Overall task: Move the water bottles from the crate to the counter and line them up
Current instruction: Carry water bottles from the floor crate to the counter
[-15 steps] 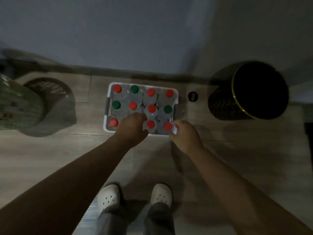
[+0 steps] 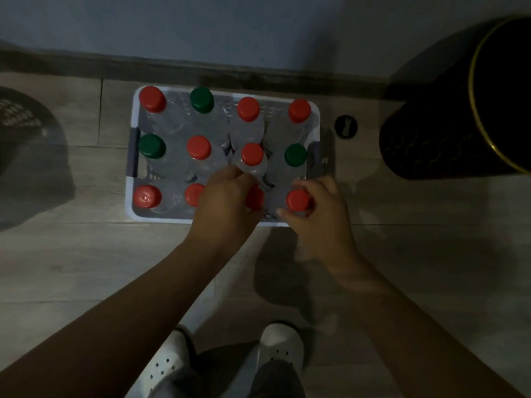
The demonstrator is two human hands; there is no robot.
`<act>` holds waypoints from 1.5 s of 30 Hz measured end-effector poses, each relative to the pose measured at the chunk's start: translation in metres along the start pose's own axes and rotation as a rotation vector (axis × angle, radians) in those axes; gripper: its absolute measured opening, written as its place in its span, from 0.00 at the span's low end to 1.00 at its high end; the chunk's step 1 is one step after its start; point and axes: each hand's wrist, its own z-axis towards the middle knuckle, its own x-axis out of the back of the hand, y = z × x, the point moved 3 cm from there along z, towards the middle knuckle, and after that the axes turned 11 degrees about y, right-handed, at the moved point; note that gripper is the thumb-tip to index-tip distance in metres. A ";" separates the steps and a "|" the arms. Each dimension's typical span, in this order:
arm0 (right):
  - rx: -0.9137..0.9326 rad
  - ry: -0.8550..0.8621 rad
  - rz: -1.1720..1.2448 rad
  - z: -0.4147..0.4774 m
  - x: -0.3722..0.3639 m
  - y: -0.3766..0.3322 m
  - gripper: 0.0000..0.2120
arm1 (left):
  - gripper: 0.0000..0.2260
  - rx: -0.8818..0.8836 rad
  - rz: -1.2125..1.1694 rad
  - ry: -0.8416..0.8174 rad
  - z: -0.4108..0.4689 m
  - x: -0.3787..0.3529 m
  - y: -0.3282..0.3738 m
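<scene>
Bottles (image 2: pixel 248 133) stand upright in three rows of four inside the white crate (image 2: pixel 131 208) on the wooden floor, capped in red and green. The view sits much closer to the crate than half a second ago, and the dark bin (image 2: pixel 448 133) now runs off the right edge. The left hand (image 2: pixel 222 205) has shifted rightward, off the second bottle of the near row and onto the third, fingers curled around its red-capped neck (image 2: pixel 255 198). The right hand (image 2: pixel 319 214), earlier at the crate's near corner, now cups the near-right bottle (image 2: pixel 297 200), fingers wrapped about its neck. White clogs (image 2: pixel 283 344) show below.
</scene>
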 end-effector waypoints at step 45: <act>0.474 0.577 0.840 -0.163 0.704 -0.650 0.07 | 0.16 -0.297 -0.855 0.608 -0.069 0.815 0.472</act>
